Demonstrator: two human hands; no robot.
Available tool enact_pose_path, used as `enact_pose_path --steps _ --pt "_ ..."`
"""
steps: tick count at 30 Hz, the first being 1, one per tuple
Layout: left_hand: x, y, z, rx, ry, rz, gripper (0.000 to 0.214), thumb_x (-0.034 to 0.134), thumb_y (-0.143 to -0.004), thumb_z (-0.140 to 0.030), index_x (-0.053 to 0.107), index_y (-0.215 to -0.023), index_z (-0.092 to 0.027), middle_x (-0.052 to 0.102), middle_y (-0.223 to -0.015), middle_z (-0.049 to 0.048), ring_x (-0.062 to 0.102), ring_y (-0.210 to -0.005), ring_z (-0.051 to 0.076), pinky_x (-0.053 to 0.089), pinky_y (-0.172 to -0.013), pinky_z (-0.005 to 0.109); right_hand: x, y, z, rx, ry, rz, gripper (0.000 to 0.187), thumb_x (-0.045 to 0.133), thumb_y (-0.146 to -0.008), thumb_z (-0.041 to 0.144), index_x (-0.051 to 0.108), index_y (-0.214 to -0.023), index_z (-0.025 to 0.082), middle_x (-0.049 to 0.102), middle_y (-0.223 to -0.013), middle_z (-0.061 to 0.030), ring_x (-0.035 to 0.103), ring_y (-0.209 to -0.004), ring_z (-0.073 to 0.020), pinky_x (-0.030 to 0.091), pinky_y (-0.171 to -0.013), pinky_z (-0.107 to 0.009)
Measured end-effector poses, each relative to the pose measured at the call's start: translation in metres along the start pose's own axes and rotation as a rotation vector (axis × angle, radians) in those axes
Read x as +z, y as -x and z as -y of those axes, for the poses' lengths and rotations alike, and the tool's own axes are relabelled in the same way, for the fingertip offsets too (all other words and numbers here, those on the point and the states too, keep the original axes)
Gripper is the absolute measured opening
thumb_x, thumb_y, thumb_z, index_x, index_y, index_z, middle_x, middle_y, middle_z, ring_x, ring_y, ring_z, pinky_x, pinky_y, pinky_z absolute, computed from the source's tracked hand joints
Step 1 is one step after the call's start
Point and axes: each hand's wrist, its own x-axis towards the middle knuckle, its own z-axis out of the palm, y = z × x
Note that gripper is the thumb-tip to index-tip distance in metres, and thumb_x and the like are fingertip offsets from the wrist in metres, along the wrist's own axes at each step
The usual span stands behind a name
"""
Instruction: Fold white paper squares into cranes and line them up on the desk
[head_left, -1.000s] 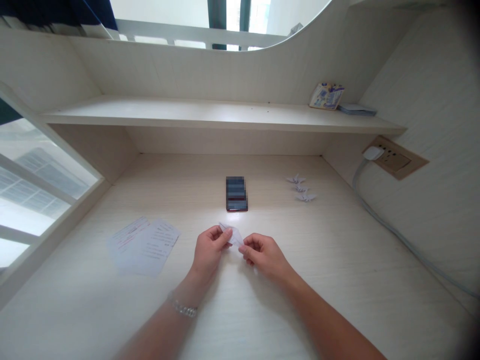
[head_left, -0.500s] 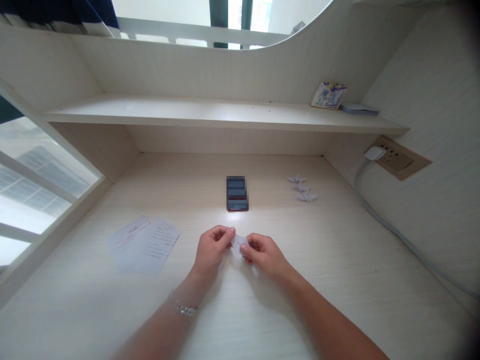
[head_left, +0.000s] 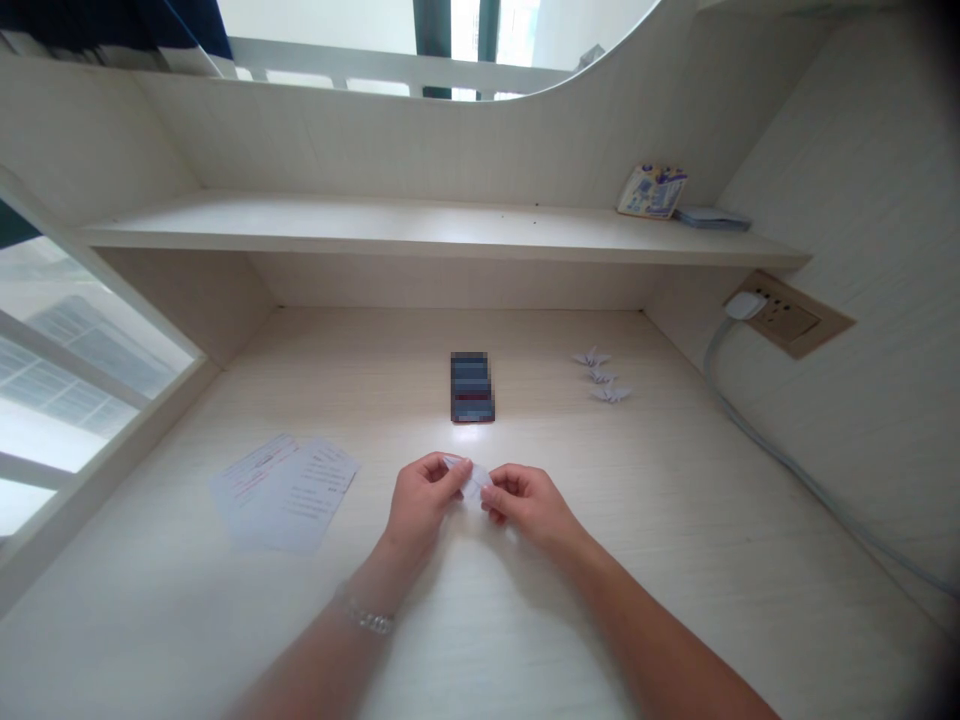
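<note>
A small folded white paper (head_left: 474, 484) is pinched between both hands above the desk. My left hand (head_left: 426, 492) is closed on its left side, thumb on top, with a pointed tip of paper showing past the fingers. Thumb and fingers of my right hand (head_left: 525, 503) grip the right edge. Beyond the hands a dark phone with a blurred screen (head_left: 472, 387) lies flat. Farther right, three folded paper cranes (head_left: 601, 376) form a short row.
Printed sheets (head_left: 289, 492) overlap on the left of the desk. A white charger (head_left: 745, 305) sits in the wall socket (head_left: 799, 318), its grey cable (head_left: 787, 462) running down the right side. A printed packet (head_left: 651, 192) and a thin stack (head_left: 712, 218) rest on the shelf (head_left: 375, 222).
The paper has shifted in my fingers: a pointed tip now shows at the left thumb, and more of its face is visible. Both hands stay nearly in place.
</note>
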Motion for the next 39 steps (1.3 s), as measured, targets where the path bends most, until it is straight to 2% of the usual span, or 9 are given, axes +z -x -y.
enact_pose_path --steps 3,6,10,13,17,22,25,28,39 --pt "-0.004 -0.004 -0.001 0.007 0.081 -0.053 0.022 0.071 -0.064 -0.033 0.066 -0.072 -0.013 0.065 -0.066 0.0036 0.057 -0.062 0.013 0.045 -0.059 0.024 -0.002 -0.002 -0.002 0.009 -0.008 -0.043 0.029 0.069 -0.066 0.041 0.061 -0.075 0.015 0.059 -0.057 0.0008 0.053 -0.047 -0.0114 0.042 -0.048 -0.025" --pt "-0.007 -0.006 -0.002 0.046 0.042 -0.13 0.023 0.071 -0.065 -0.033 0.065 -0.073 -0.012 0.063 -0.065 0.0024 0.056 -0.059 0.012 0.044 -0.056 0.023 -0.003 -0.002 -0.001 -0.033 0.047 -0.135 0.026 0.066 -0.071 0.038 0.061 -0.083 0.016 0.059 -0.057 0.0004 0.054 -0.049 -0.0133 0.043 -0.048 -0.026" --pt "-0.007 -0.004 -0.001 0.096 -0.091 -0.196 0.024 0.071 -0.066 -0.035 0.066 -0.073 -0.013 0.064 -0.064 0.0022 0.056 -0.057 0.012 0.044 -0.054 0.022 0.001 0.005 0.007 -0.326 0.373 -0.368 0.021 0.063 -0.075 0.033 0.064 -0.092 0.02 0.064 -0.087 -0.0078 0.058 -0.077 -0.0202 0.048 -0.068 -0.034" --pt "-0.003 -0.001 0.001 0.107 -0.163 -0.163 0.024 0.07 -0.066 -0.036 0.066 -0.072 -0.013 0.065 -0.062 0.0024 0.056 -0.056 0.012 0.044 -0.053 0.022 0.007 0.009 0.01 -0.526 0.621 -0.341 0.023 0.066 -0.074 0.029 0.065 -0.096 0.024 0.062 -0.098 -0.0084 0.054 -0.092 -0.0243 0.044 -0.083 -0.039" --pt "0.005 0.004 0.001 0.097 -0.148 -0.046 0.023 0.066 -0.071 -0.035 0.066 -0.078 -0.013 0.066 -0.068 0.004 0.059 -0.061 0.014 0.048 -0.058 0.024 0.01 0.009 0.007 -0.524 0.723 -0.272 0.026 0.065 -0.074 0.026 0.064 -0.101 0.024 0.064 -0.099 -0.008 0.054 -0.094 -0.026 0.043 -0.085 -0.041" --pt "0.008 0.005 -0.001 0.085 -0.138 0.038 0.03 0.062 -0.075 -0.034 0.065 -0.096 -0.013 0.069 -0.087 0.0083 0.063 -0.079 0.018 0.051 -0.071 0.029 0.006 0.006 0.003 -0.385 0.456 -0.299 0.02 0.052 -0.084 0.026 0.065 -0.098 0.021 0.067 -0.094 -0.0071 0.06 -0.085 -0.0214 0.047 -0.077 -0.034" --pt "0.007 0.004 -0.001 0.131 -0.214 -0.005 0.029 0.067 -0.071 -0.031 0.065 -0.093 -0.014 0.068 -0.09 0.0084 0.063 -0.083 0.019 0.05 -0.074 0.028 0.003 0.002 0.001 -0.263 0.193 -0.28 0.021 0.055 -0.081 0.031 0.066 -0.093 0.017 0.068 -0.087 -0.0074 0.062 -0.078 -0.0207 0.049 -0.07 -0.032" --pt "0.007 0.005 0.0 0.145 -0.185 0.022 0.025 0.068 -0.07 -0.028 0.064 -0.091 -0.014 0.068 -0.089 0.0081 0.063 -0.083 0.019 0.051 -0.075 0.029 0.002 -0.001 0.0 -0.192 0.003 -0.249 0.024 0.063 -0.075 0.034 0.067 -0.088 0.015 0.069 -0.081 -0.0077 0.063 -0.072 -0.0205 0.049 -0.065 -0.031" --pt "0.008 0.008 -0.002 0.121 -0.115 0.059 0.026 0.067 -0.071 -0.025 0.06 -0.094 -0.015 0.068 -0.076 0.0045 0.062 -0.067 0.014 0.051 -0.065 0.026 0.003 -0.003 -0.003 -0.176 -0.137 -0.329 0.028 0.07 -0.067 0.033 0.061 -0.089 0.016 0.067 -0.069 -0.0035 0.062 -0.063 -0.0171 0.048 -0.056 -0.028"
